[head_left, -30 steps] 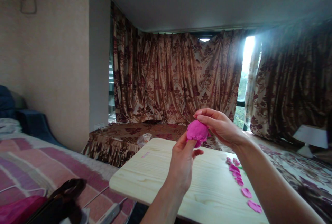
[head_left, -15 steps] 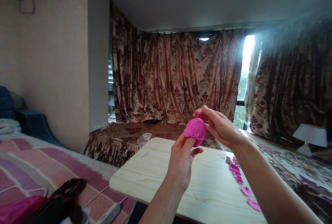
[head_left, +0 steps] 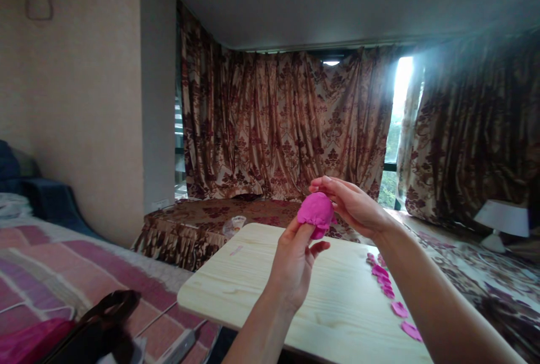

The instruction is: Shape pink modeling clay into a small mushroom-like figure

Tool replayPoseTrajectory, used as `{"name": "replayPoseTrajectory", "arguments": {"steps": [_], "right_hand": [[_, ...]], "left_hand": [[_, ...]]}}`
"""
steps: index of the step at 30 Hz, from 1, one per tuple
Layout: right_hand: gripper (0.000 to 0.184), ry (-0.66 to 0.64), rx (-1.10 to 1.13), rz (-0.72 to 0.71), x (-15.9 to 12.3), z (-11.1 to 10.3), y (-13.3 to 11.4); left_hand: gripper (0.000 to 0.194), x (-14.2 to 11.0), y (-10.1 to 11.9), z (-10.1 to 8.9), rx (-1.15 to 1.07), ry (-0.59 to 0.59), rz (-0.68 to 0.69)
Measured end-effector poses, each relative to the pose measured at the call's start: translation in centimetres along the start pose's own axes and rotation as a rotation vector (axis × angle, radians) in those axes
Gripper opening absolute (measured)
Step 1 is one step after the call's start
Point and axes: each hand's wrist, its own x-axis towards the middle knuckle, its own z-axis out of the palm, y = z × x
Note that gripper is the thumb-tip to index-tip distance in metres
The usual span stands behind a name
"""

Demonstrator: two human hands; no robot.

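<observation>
A rounded lump of pink modelling clay [head_left: 315,210] is held above the table, smooth on top with a ragged, folded lower edge. My left hand [head_left: 296,251] grips it from below, the thumb pressed against its near side and some fingertips showing underneath. From the right, my right hand [head_left: 352,202] curls over the top and far side of the lump, its fingertips close against the clay and partly hidden behind it. Several flattened pink clay pieces [head_left: 399,309] lie in a row along the right side of the pale wooden table [head_left: 236,291].
A clear plastic container [head_left: 234,225] stands beyond the table's far left edge. At left is a striped bed [head_left: 105,265] with a dark bag [head_left: 93,327] and a white power strip [head_left: 181,347]. A white lamp [head_left: 502,218] stands at right, and patterned curtains [head_left: 278,127] hang behind.
My right hand has shifted slightly left, its fingers closer over the top of the clay. The lump has tilted a little; my left hand keeps its grip.
</observation>
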Motion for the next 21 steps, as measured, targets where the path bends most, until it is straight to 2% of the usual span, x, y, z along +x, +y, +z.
{"name": "replayPoseTrajectory", "arguments": {"steps": [6,11,16,21], "right_hand": [[0.028,-0.023,-0.009,0.027,-0.08,-0.13,0.25],[0.033,0.013,-0.034,0.024,0.04,-0.29,-0.14],[0.031,-0.027,-0.073,0.029,0.11,-0.05,-0.32],[0.033,-0.004,-0.127,-0.004,0.35,0.08,0.03]], "left_hand": [[0.013,-0.08,0.06,0.04,-0.062,0.019,-0.094],[0.013,-0.02,0.04,0.0,-0.046,0.032,-0.094],[0.015,0.14,-0.02,-0.13,-0.027,0.044,-0.088],[0.016,0.11,-0.06,-0.06,-0.038,0.046,-0.092]]}}
